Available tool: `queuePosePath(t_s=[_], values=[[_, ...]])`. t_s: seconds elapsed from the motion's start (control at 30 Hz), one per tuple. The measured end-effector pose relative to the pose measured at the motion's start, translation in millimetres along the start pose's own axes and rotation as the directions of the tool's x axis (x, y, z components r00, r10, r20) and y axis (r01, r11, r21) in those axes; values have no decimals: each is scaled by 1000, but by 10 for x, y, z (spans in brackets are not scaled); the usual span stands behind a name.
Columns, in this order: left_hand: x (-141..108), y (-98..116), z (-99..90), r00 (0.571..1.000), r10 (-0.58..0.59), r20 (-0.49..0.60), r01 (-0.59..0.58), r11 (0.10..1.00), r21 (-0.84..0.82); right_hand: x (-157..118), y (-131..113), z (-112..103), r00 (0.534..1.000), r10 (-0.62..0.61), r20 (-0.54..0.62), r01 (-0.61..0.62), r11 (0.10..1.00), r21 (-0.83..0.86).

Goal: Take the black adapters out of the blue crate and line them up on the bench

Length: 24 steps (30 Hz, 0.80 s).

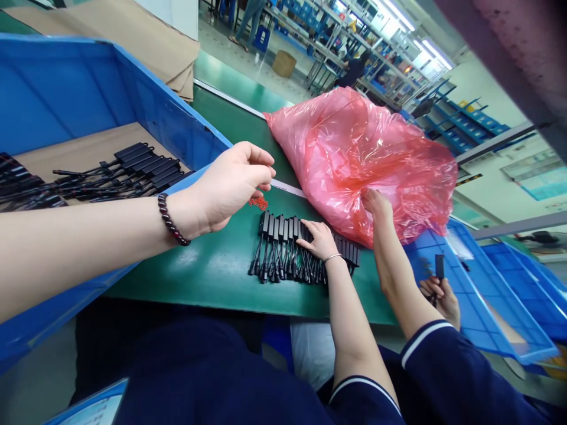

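Observation:
My left hand [237, 180], with a dark beaded bracelet, hovers beside the blue bin, its fingers curled and the fingertips close together. Whatever they may hold is too small or hidden. Just below lies a little pile of small red pieces [258, 203]. A row of black rectangular modules with short cables [278, 227] lies side by side on the green table [208, 260]. My right hand [319, 241], wearing a thin bangle, rests on this row with its fingers spread, covering some modules. Beyond it stands a crumpled pink plastic bag [328, 141].
A co-worker's hand [378, 203] reaches into the bag. Farther right, another hand [445, 300] holds a black module [439, 265]. The blue bin [177, 124] at left holds more cabled modules [146, 165] on cardboard. Blue trays [469, 295] stand at right.

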State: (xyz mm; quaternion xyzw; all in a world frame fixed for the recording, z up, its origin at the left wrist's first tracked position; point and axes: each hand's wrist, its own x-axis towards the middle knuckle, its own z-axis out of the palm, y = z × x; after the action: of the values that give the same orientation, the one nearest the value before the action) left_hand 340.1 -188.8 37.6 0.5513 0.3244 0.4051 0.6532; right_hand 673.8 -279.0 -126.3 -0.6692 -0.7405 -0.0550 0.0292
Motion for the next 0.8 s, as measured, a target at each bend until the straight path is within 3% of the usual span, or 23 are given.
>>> queuePosePath(t_s=[0.17, 0.33, 0.63, 0.8], values=[[-4, -16, 22, 1000, 8, 17, -8, 1000, 21, 93, -228, -37, 996, 21, -83, -24, 999, -39], [-10, -21, 27, 999, -24, 21, 23, 999, 30, 340, -564, -17, 992, -120, -40, 120, 993, -9], [8, 20, 27, 999, -52, -6, 52, 998, 22, 400, -558, 55, 992, -126, -13, 126, 991, 42], [-4, 30, 48, 998, -60, -7, 60, 998, 24, 476, -861, -62, 992, -110, -57, 108, 994, -32]])
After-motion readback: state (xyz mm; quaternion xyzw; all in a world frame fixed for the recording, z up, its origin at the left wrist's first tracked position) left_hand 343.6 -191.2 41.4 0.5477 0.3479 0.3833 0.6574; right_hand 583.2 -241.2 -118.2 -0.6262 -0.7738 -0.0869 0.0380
